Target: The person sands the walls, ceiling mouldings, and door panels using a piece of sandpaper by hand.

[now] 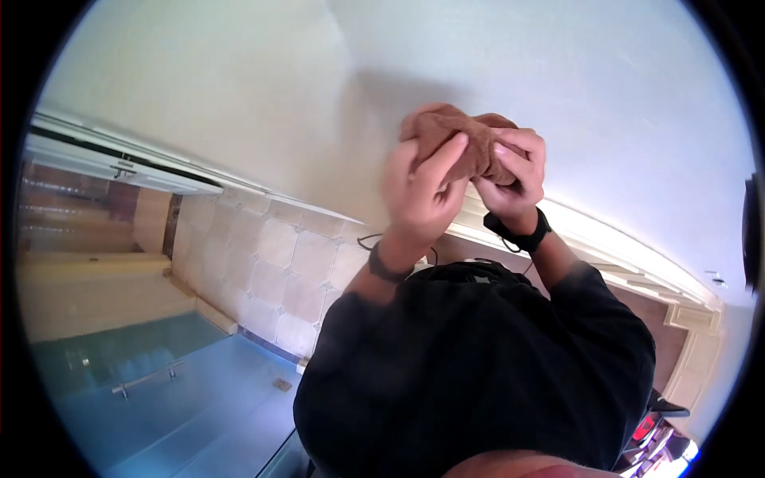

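Observation:
A brown cloth (454,131), bunched and folded, is held up in front of a pale wall-like surface (263,88). My left hand (422,187) grips its left and lower part, with the thumb pressed on the fabric. On the right side of the same cloth, my right hand (518,163) has its fingers curled into the folds. Both wrists wear dark bands. Some fingertips are hidden behind or within the cloth.
Pale floor tiles (291,247) show at the left of the body. A bluish glass panel with a metal handle (147,381) is at the lower left. Cream moulding (621,247) runs along the right. Dark cable loops hang near the wrists.

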Available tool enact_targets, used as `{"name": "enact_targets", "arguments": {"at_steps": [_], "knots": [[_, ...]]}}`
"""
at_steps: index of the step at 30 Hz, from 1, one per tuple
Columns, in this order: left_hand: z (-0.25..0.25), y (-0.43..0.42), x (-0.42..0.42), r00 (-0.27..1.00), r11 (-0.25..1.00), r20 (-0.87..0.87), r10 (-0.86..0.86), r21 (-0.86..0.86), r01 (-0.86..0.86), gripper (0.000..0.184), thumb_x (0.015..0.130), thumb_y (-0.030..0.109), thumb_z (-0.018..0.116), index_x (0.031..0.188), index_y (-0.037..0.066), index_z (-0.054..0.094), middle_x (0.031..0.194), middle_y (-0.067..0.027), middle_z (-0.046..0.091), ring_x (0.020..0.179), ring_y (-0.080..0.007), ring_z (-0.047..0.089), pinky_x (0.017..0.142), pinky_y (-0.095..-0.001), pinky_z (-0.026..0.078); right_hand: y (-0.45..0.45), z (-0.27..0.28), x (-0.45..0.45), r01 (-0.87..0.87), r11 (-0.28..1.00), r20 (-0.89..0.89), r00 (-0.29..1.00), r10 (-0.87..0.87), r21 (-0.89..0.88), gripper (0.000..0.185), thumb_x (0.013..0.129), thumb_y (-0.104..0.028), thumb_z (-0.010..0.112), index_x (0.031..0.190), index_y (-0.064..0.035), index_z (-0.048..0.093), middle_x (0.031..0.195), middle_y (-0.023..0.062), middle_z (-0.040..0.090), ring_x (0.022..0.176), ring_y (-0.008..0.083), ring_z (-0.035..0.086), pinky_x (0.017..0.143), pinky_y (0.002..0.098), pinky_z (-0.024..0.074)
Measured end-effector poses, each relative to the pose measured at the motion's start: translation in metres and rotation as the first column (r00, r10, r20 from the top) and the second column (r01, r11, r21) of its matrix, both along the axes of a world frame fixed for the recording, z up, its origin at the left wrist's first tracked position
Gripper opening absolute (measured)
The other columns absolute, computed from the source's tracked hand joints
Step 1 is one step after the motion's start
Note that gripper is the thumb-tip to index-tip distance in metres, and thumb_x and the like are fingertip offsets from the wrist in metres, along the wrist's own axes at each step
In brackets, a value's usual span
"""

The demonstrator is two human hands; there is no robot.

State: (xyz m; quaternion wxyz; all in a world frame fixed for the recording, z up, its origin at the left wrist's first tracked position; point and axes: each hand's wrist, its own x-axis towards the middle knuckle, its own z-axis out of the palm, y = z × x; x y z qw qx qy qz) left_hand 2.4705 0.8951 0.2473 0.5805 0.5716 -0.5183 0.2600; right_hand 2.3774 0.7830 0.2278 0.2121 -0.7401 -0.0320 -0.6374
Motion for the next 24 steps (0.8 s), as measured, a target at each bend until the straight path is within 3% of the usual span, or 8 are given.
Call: {"name": "enact_targets", "arguments": {"at_steps": [4,6,9,13,16,18,19,24], "knots": [[0.034,0.066,0.026,0.988,0.99,0.075,0.138,-0.045,-0.135,0.051,0.064,-0.005,0.069,0.113,0.007,0.064,0.109,-0.0131,0.051,0.101,-0.0299,0.054,0.08,-0.0365,0.048,0.043,0.046,0.053,-0.224,0.974,0.042,0.973,0.225,-0.025,0.048,0.063,0.008,0.075,0.109,-0.0038,0.065,0.113,0.0166,0.058,0.096,0.0292,0.061,0.08,0.0355,0.0517],[0.045,0.085,0.038,0.971,0.966,0.101,0.217,-0.169,-0.198,0.047,0.067,-0.005,0.064,0.113,0.005,0.063,0.109,-0.0143,0.051,0.102,-0.0297,0.054,0.081,-0.0362,0.049,0.06,0.06,0.081,-0.323,0.946,0.022,0.946,0.324,-0.031,0.053,0.062,0.007,0.074,0.112,-0.0034,0.064,0.114,0.0153,0.058,0.101,0.0292,0.06,0.082,0.0348,0.0508],[0.055,0.107,0.061,0.923,0.908,0.004,0.385,-0.181,-0.378,0.044,0.067,-0.004,0.068,0.109,0.01,0.067,0.103,-0.0089,0.049,0.089,-0.0268,0.055,0.071,-0.0328,0.049,0.085,0.073,0.112,-0.392,0.92,-0.056,0.918,0.393,0.021,0.056,0.06,0.006,0.073,0.114,-0.0031,0.064,0.115,0.0142,0.058,0.104,0.0287,0.058,0.085,0.035,0.0497],[0.035,0.118,0.101,0.957,0.948,0.041,0.288,-0.154,-0.279,0.041,0.067,-0.002,0.068,0.107,0.008,0.065,0.096,-0.0107,0.054,0.086,-0.0278,0.056,0.07,-0.0347,0.048,0.101,0.039,0.138,-0.409,0.905,-0.052,0.908,0.417,0.117,0.058,0.059,0.004,0.073,0.116,-0.0033,0.064,0.115,0.0141,0.058,0.105,0.0289,0.057,0.087,0.0357,0.0487],[0.01,0.115,0.111,1.0,0.99,-0.009,0.028,-0.141,-0.029,0.035,0.067,0.0,0.062,0.102,0.007,0.061,0.101,-0.015,0.058,0.093,-0.0312,0.059,0.075,-0.0374,0.05,0.11,-0.009,0.141,-0.367,0.92,-0.013,0.928,0.372,0.136,0.059,0.06,0.001,0.076,0.117,-0.0032,0.062,0.112,0.0144,0.058,0.101,0.0293,0.057,0.084,0.0354,0.0487],[-0.024,0.115,0.119,0.999,0.991,-0.017,-0.036,-0.132,0.033,0.036,0.069,0.002,0.057,0.105,0.007,0.058,0.104,-0.0173,0.059,0.094,-0.033,0.06,0.077,-0.0402,0.051,0.117,-0.038,0.135,-0.297,0.941,-0.052,0.95,0.308,0.161,0.058,0.06,-0.001,0.078,0.116,-0.0029,0.062,0.11,0.0144,0.058,0.098,0.029,0.058,0.081,0.0345,0.0487],[-0.038,0.116,0.121,0.999,0.992,0.01,0.034,-0.12,-0.033,0.036,0.069,0.004,0.056,0.105,0.007,0.057,0.103,-0.0177,0.059,0.091,-0.0331,0.061,0.077,-0.0412,0.051,0.119,-0.047,0.135,-0.277,0.95,-0.054,0.956,0.287,0.144,0.057,0.06,-0.002,0.079,0.115,-0.0028,0.062,0.109,0.0144,0.058,0.096,0.0288,0.058,0.08,0.0342,0.0485],[-0.044,0.113,0.131,0.999,0.983,0.027,-0.042,-0.176,0.046,0.028,0.075,0.005,0.061,0.103,0.005,0.057,0.103,-0.0167,0.056,0.093,-0.0341,0.06,0.078,-0.0413,0.05,0.124,-0.048,0.14,-0.247,0.964,-0.035,0.967,0.252,0.092,0.053,0.062,-0.005,0.081,0.112,-0.0026,0.062,0.108,0.0148,0.057,0.091,0.0287,0.058,0.076,0.0341,0.0478]]}}
